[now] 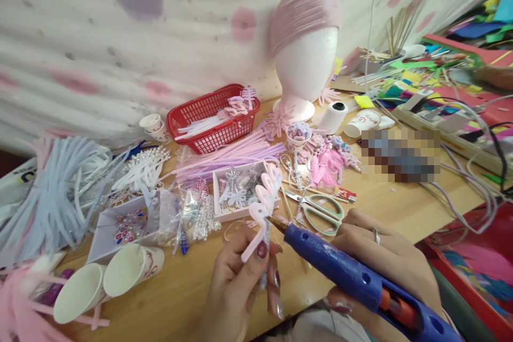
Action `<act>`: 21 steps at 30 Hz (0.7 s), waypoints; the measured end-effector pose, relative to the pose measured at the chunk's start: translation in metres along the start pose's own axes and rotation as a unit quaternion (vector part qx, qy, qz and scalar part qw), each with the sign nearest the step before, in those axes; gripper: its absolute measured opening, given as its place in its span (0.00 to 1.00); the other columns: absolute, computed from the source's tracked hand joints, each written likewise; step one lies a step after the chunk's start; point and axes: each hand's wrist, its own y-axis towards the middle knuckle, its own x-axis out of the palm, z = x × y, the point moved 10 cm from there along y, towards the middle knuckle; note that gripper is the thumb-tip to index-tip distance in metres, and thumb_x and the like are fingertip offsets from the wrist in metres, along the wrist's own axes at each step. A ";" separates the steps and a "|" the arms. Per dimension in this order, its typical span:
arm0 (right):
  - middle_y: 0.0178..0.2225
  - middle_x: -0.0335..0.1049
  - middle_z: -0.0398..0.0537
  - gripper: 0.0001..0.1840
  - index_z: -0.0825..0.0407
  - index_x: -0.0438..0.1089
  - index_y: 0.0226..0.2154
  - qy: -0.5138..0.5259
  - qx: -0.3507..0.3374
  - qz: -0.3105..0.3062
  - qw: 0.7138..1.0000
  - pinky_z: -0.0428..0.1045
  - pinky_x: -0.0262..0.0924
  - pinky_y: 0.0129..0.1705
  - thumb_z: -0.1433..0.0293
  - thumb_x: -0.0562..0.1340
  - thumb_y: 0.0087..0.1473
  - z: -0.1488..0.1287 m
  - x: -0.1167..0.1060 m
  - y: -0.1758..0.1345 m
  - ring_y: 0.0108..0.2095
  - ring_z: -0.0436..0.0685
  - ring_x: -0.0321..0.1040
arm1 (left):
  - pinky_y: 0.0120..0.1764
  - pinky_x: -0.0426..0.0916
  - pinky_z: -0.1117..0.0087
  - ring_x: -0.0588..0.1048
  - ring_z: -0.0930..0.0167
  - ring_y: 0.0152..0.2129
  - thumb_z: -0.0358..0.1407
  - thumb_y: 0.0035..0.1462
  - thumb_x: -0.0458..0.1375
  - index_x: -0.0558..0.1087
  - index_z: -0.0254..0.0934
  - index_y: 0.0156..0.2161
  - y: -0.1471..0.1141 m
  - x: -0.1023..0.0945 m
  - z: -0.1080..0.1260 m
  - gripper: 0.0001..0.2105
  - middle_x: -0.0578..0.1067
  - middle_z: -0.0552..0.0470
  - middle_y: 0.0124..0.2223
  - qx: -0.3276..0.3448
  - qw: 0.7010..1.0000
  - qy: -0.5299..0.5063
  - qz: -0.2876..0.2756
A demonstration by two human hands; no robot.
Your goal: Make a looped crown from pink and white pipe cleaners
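Observation:
My left hand (pixel 234 283) pinches a pink and white looped pipe-cleaner piece (pixel 269 184) between thumb and fingers. A silvery-grey stem of it runs down through the fingers, and a loose pink end juts out over the thumb. In my right hand (pixel 387 254) is a blue hot glue gun (pixel 334 264), its fingers wrapped round the body. The gun's nozzle points left and meets or nearly meets the piece just above my left fingertips; exact contact cannot be told. Behind the piece stands a white box (pixel 224 214) of silvery trinkets. Green-handled scissors (pixel 320 211) lie beyond the gun.
A red basket (pixel 212 136) and a foam head (pixel 306 64) stand at the back. Paper cups (pixel 80 294) and bundled pipe cleaners (pixel 66 192) fill the left. On the right are a power strip (pixel 449 133), trailing cables and a blurred-out object (pixel 401 155).

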 end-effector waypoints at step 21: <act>0.23 0.60 0.42 0.15 0.49 0.64 0.34 0.026 -0.009 -0.003 1.000 0.50 0.54 0.27 0.54 0.60 0.63 -0.003 0.001 -0.002 0.24 0.54 0.59 | 0.15 0.61 0.82 0.64 0.81 0.12 0.48 0.43 0.74 0.79 0.34 0.28 -0.001 0.003 0.000 0.18 0.70 0.57 0.19 -0.007 1.000 0.026 -0.005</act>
